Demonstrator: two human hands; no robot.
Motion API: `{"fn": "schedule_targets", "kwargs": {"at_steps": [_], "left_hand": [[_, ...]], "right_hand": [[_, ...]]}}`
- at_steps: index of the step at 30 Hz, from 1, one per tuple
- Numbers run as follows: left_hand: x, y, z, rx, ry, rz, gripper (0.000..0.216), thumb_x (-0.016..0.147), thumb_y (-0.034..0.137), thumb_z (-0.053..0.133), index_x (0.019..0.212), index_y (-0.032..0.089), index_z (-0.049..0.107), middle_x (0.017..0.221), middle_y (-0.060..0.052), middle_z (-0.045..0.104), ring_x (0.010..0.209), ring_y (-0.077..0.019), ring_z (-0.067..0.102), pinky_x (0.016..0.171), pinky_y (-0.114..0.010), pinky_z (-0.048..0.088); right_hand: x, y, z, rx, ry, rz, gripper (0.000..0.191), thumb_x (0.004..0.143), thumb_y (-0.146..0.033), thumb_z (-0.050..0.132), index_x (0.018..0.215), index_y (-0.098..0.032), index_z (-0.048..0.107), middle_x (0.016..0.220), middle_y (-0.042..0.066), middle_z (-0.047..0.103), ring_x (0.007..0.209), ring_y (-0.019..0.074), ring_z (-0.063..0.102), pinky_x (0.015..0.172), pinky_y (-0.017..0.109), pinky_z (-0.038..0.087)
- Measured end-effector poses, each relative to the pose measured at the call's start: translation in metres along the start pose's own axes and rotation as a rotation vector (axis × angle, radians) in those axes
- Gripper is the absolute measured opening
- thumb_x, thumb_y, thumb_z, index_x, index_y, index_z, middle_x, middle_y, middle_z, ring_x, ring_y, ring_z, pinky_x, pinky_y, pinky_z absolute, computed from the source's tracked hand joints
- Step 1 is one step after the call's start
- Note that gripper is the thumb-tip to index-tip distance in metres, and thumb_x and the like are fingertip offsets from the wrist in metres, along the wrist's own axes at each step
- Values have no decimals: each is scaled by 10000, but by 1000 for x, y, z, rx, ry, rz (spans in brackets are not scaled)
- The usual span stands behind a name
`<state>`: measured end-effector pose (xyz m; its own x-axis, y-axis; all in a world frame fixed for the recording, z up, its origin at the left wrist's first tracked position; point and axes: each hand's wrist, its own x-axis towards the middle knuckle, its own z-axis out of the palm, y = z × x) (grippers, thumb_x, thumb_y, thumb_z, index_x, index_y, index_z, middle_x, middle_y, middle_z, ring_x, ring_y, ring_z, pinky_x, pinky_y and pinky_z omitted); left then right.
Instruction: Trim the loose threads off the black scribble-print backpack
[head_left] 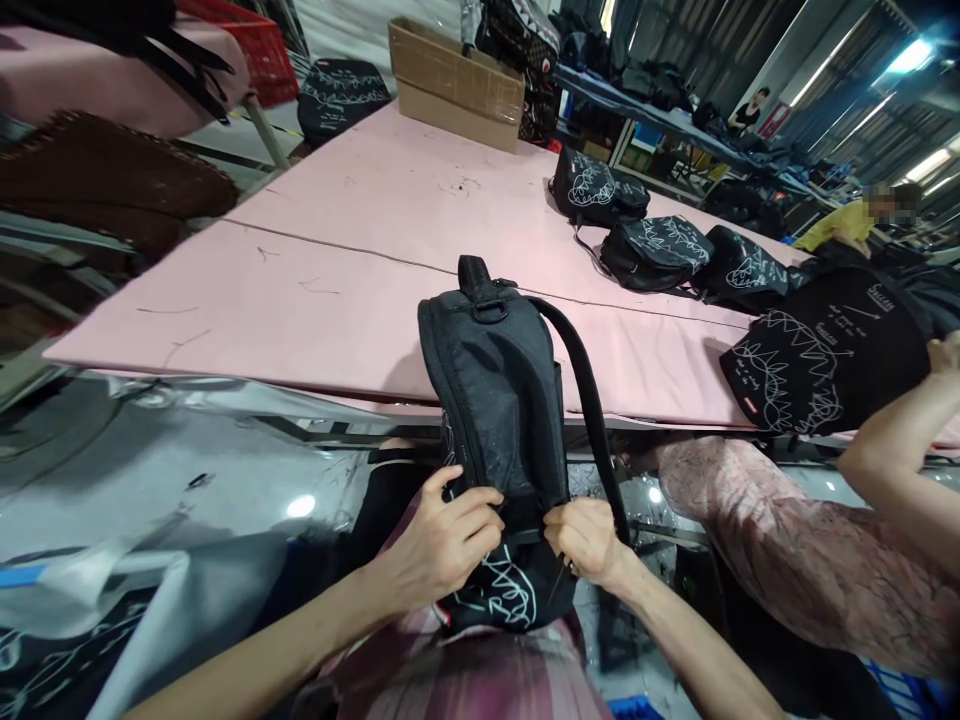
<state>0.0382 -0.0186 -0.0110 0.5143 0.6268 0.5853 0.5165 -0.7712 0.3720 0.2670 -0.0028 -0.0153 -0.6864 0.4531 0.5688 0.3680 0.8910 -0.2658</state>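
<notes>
In front of me a black backpack (pixel 495 400) leans against the table's front edge, its lower end near my lap. It has a top handle, a dangling strap on its right and white scribbled print near the bottom. My left hand (pixel 450 535) is closed on the fabric at the pack's lower left, thumb raised along the side. On the other side my right hand (pixel 589 535) pinches the fabric at the lower right edge. Between the hands runs a dark fold or pocket edge; its details are too dark to make out.
A pink-covered table (pixel 360 290) stretches ahead. Several printed black bags (pixel 656 250) lie along its right side, and a cardboard box (pixel 457 85) stands at the far end. At right, a co-worker's arm (pixel 900 440) reaches to a large printed black bag (pixel 840 345).
</notes>
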Motion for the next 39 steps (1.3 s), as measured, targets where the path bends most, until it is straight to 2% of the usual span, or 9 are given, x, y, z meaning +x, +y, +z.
{"fn": "schedule_targets", "kwargs": {"at_steps": [8, 15, 18, 20, 23, 26, 34, 36, 39], "left_hand": [[13, 5, -7, 134, 23, -140, 185, 874, 271, 456, 790, 182, 594, 684, 8, 623, 832, -145, 580, 1005, -438, 175], [25, -8, -12, 274, 124, -181, 216, 867, 184, 458, 680, 170, 566, 632, 21, 603, 701, -124, 558, 975, -455, 241], [28, -20, -16, 385, 210, -300, 157, 839, 215, 505, 962, 201, 601, 924, -53, 645, 990, -222, 545, 1003, -493, 248], [28, -31, -17, 405, 305, -480, 470, 807, 293, 544, 1249, 166, 444, 1250, -149, 491, 1232, -300, 373, 1011, -505, 280], [24, -52, -18, 191, 343, -834, 843, 744, 443, 579, 1385, 65, 183, 1375, -250, 310, 1270, -346, 326, 957, -496, 380], [11, -69, -25, -208, 199, -1084, 743, 693, 514, 596, 1262, 72, 411, 1208, -208, 531, 1114, -342, 510, 897, -471, 440], [-50, -105, -48, -1006, 436, -1386, 459, 510, 371, 776, 858, 114, 624, 850, -76, 691, 737, -205, 649, 719, -302, 528], [-54, -103, -48, -980, 497, -1410, 452, 506, 362, 778, 851, 114, 626, 838, -72, 690, 730, -202, 644, 715, -301, 525], [-43, -81, -49, -774, 507, -1380, 450, 550, 405, 739, 872, 112, 626, 847, -68, 686, 769, -215, 635, 704, -300, 515]], "right_hand": [[14, -6, -3, 91, 14, 198, 78, 854, -185, 469, 852, -162, 544, 757, 45, 604, 673, 120, 573, 572, 225, 422], [51, -19, 15, 6, 202, 561, 277, 780, -69, 456, 998, -182, 585, 1001, 89, 529, 769, 127, 568, 607, 212, 450], [63, -19, 23, 23, 198, 640, 219, 763, -84, 458, 891, -186, 604, 939, 65, 527, 710, 120, 544, 580, 212, 423], [66, -17, 26, 157, 241, 657, 145, 785, -120, 472, 809, -180, 602, 901, 55, 534, 705, 118, 536, 585, 211, 416], [59, -9, 27, 428, 451, 749, 110, 827, -212, 492, 772, -166, 575, 844, 49, 551, 752, 130, 545, 652, 224, 439], [42, 0, 21, 526, 590, 906, 156, 822, -297, 526, 853, -152, 574, 837, 51, 584, 792, 145, 556, 719, 248, 449], [38, -19, -5, 1163, 21, 857, 300, 827, -434, 525, 875, -142, 574, 653, 4, 576, 353, 22, 285, 345, 171, 194], [44, -18, -5, 1156, 18, 840, 302, 823, -432, 535, 839, -135, 591, 635, 9, 573, 358, 21, 288, 347, 169, 187], [50, -9, -7, 1004, 251, 895, 294, 812, -421, 551, 841, -135, 615, 673, 29, 600, 382, 31, 322, 356, 174, 231]]}}
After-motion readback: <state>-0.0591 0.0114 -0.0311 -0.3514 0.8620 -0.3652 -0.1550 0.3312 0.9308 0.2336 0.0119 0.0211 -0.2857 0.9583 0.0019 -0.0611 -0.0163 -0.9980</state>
